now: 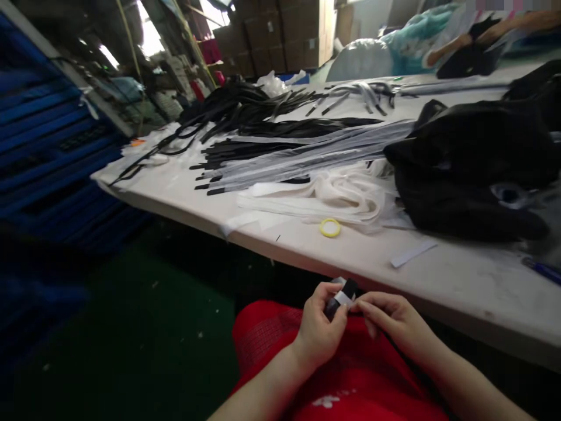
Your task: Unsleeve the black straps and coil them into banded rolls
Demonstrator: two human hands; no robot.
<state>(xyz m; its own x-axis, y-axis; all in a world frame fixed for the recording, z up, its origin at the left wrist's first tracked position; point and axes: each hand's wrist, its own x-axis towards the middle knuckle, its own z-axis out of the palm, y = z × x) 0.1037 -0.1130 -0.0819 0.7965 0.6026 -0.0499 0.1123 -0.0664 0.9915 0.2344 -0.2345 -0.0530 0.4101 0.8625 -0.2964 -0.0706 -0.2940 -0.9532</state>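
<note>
Both my hands are low in front of my red-clothed lap, just below the near edge of the white table [460, 286]. My left hand [319, 330] is closed around a short black strap end [346, 290] with a white label wrapped on it. My right hand [390, 318] pinches the same piece from the right, fingertips pressed together against the label. The strap's far end is hidden behind my hands.
On the table lie a yellow ring of tape [330, 227], a white paper strip [413, 254], a heap of black fabric [473, 169], white cloth [337, 196], bundles of black straps [263, 126] and a blue pen [543, 270]. Blue crates [44, 146] stand left. Another person's arm [504, 26] is far right.
</note>
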